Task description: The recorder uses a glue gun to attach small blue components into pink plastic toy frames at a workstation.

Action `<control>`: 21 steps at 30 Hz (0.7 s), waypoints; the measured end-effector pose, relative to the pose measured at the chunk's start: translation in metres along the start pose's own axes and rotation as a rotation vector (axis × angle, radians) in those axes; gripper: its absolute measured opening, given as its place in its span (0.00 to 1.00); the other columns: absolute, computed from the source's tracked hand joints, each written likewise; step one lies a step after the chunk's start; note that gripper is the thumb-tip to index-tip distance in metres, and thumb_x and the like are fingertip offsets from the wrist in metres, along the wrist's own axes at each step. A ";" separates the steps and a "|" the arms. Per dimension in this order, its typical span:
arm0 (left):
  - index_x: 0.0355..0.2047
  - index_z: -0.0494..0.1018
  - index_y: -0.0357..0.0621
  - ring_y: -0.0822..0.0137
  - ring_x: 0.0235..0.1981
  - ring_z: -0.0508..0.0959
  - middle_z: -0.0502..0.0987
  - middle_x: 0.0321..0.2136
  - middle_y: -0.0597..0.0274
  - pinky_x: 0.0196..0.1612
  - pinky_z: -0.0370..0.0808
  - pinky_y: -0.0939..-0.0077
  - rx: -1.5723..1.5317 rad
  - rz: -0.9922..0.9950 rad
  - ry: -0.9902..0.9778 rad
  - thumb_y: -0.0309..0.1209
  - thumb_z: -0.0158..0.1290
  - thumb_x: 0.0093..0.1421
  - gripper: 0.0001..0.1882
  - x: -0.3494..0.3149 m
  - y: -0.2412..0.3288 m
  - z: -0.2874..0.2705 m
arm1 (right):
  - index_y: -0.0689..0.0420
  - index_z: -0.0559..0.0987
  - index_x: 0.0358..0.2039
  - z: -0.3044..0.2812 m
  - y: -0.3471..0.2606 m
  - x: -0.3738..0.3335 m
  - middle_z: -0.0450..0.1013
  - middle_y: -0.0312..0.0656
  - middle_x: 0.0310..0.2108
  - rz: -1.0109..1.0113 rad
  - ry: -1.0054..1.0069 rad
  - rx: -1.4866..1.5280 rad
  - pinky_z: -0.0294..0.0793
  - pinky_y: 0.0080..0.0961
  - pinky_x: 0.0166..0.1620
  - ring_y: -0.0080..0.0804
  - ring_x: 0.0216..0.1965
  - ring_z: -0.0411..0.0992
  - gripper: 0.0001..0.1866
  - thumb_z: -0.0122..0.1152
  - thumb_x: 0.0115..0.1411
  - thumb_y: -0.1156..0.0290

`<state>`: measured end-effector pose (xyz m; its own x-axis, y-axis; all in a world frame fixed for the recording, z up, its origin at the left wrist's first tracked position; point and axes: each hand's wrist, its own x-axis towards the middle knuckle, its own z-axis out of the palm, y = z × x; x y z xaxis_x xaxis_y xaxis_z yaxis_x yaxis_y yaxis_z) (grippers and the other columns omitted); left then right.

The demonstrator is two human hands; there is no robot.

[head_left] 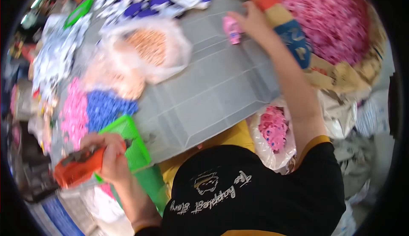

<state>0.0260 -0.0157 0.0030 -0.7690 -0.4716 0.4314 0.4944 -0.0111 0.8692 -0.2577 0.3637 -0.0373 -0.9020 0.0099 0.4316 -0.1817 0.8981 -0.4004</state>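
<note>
My left hand (pixel 111 157) has its grip wrapped tight around an orange power tool (pixel 79 168) at about eight o'clock; the tool's tip is blurred and its far end runs off toward the dark rim, so I cannot tell its kind. It hovers over the edge of a green mesh tray (pixel 128 140), part of which my wrist hides. My right hand (pixel 252 21) reaches out to one o'clock, fingers pinching a small pink piece (pixel 232 29) that rests on the grey table (pixel 204 91); its shape is too smeared to read. Outward, blue pieces (pixel 106 108) and pink pieces (pixel 74 112) lie heaped at nine o'clock, a clear bag of peach-coloured pieces (pixel 149 44) at eleven, and a big heap of pink parts (pixel 328 19) at two o'clock, cut by the rim.
</note>
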 end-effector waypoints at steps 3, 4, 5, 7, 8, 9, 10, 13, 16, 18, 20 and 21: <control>0.37 0.65 0.35 0.68 0.16 0.70 0.68 0.17 0.61 0.23 0.67 0.76 0.101 -0.048 0.070 0.14 0.49 0.46 0.16 0.006 0.008 -0.002 | 0.66 0.73 0.51 0.026 0.024 0.045 0.77 0.52 0.38 0.160 -0.492 0.010 0.77 0.31 0.39 0.35 0.36 0.76 0.36 0.64 0.53 0.47; 0.36 0.66 0.35 0.68 0.17 0.71 0.69 0.18 0.60 0.22 0.68 0.75 0.045 -0.033 0.073 0.12 0.50 0.45 0.16 0.011 0.005 -0.008 | 0.67 0.77 0.44 0.027 0.032 0.052 0.78 0.48 0.30 0.191 -0.580 0.034 0.76 0.29 0.31 0.31 0.28 0.76 0.31 0.64 0.53 0.49; 0.35 0.67 0.35 0.68 0.17 0.71 0.70 0.19 0.59 0.22 0.69 0.75 -0.055 -0.066 0.099 0.11 0.50 0.45 0.16 0.014 0.000 -0.009 | 0.66 0.79 0.37 0.026 0.057 0.062 0.76 0.45 0.25 0.030 -0.456 -0.152 0.74 0.27 0.29 0.27 0.24 0.75 0.26 0.65 0.54 0.52; 0.36 0.68 0.35 0.69 0.17 0.71 0.71 0.20 0.58 0.22 0.69 0.78 0.045 -0.041 0.107 0.11 0.50 0.46 0.16 0.018 -0.002 -0.023 | 0.62 0.79 0.31 0.021 0.064 0.061 0.74 0.42 0.23 -0.016 -0.365 -0.126 0.70 0.28 0.28 0.25 0.24 0.72 0.15 0.61 0.55 0.60; 0.36 0.68 0.36 0.70 0.17 0.71 0.72 0.20 0.59 0.22 0.69 0.79 0.137 -0.040 0.111 0.11 0.51 0.47 0.16 0.017 -0.006 -0.032 | 0.60 0.78 0.33 0.016 0.036 0.048 0.73 0.39 0.24 -0.077 -0.283 -0.135 0.69 0.26 0.29 0.23 0.28 0.71 0.12 0.59 0.56 0.63; 0.36 0.68 0.36 0.71 0.17 0.71 0.72 0.20 0.59 0.22 0.69 0.80 0.202 -0.044 0.090 0.10 0.51 0.47 0.15 0.018 -0.010 -0.035 | 0.60 0.78 0.33 0.011 0.027 0.034 0.73 0.39 0.24 -0.086 -0.288 -0.128 0.69 0.26 0.29 0.23 0.28 0.71 0.12 0.59 0.56 0.63; 0.36 0.68 0.36 0.71 0.17 0.71 0.72 0.20 0.59 0.22 0.69 0.80 0.213 -0.043 0.099 0.10 0.51 0.47 0.15 0.019 -0.012 -0.036 | 0.59 0.77 0.35 0.009 0.020 0.022 0.72 0.37 0.26 -0.028 -0.329 0.105 0.69 0.24 0.30 0.22 0.29 0.70 0.12 0.58 0.57 0.63; 0.36 0.69 0.36 0.73 0.18 0.72 0.73 0.20 0.60 0.22 0.69 0.81 0.130 -0.059 0.090 0.11 0.52 0.48 0.15 0.023 -0.020 -0.040 | 0.54 0.75 0.41 -0.008 -0.034 -0.028 0.70 0.30 0.30 0.161 -0.543 0.566 0.69 0.18 0.31 0.18 0.30 0.70 0.13 0.55 0.59 0.63; 0.36 0.69 0.36 0.74 0.18 0.72 0.73 0.21 0.61 0.23 0.69 0.82 0.161 -0.039 0.075 0.11 0.52 0.49 0.14 0.025 -0.024 -0.044 | 0.52 0.75 0.44 -0.009 -0.093 -0.083 0.70 0.29 0.32 0.186 -0.689 0.696 0.68 0.14 0.29 0.15 0.30 0.69 0.15 0.55 0.61 0.59; 0.36 0.69 0.36 0.75 0.18 0.72 0.73 0.21 0.61 0.23 0.69 0.83 0.126 -0.058 0.075 0.11 0.52 0.49 0.14 0.025 -0.026 -0.047 | 0.51 0.75 0.44 -0.002 -0.131 -0.115 0.71 0.29 0.31 0.226 -0.820 0.803 0.68 0.14 0.27 0.14 0.29 0.69 0.15 0.55 0.62 0.57; 0.36 0.69 0.37 0.74 0.18 0.72 0.73 0.21 0.61 0.22 0.69 0.82 0.122 -0.046 0.056 0.10 0.51 0.49 0.14 0.026 -0.029 -0.050 | 0.52 0.76 0.44 0.006 -0.165 -0.132 0.72 0.30 0.29 0.276 -0.965 0.912 0.68 0.13 0.24 0.15 0.25 0.69 0.14 0.56 0.62 0.58; 0.36 0.69 0.37 0.74 0.18 0.72 0.73 0.21 0.61 0.22 0.69 0.82 0.121 -0.033 0.037 0.10 0.51 0.49 0.15 0.026 -0.030 -0.052 | 0.52 0.77 0.43 0.013 -0.177 -0.137 0.73 0.31 0.28 0.301 -1.071 0.954 0.68 0.14 0.22 0.16 0.23 0.70 0.13 0.56 0.62 0.59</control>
<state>0.0124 -0.0737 -0.0240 -0.7676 -0.5047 0.3950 0.4148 0.0785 0.9065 -0.1065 0.1973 -0.0360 -0.7278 -0.5664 -0.3867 0.2615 0.2920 -0.9200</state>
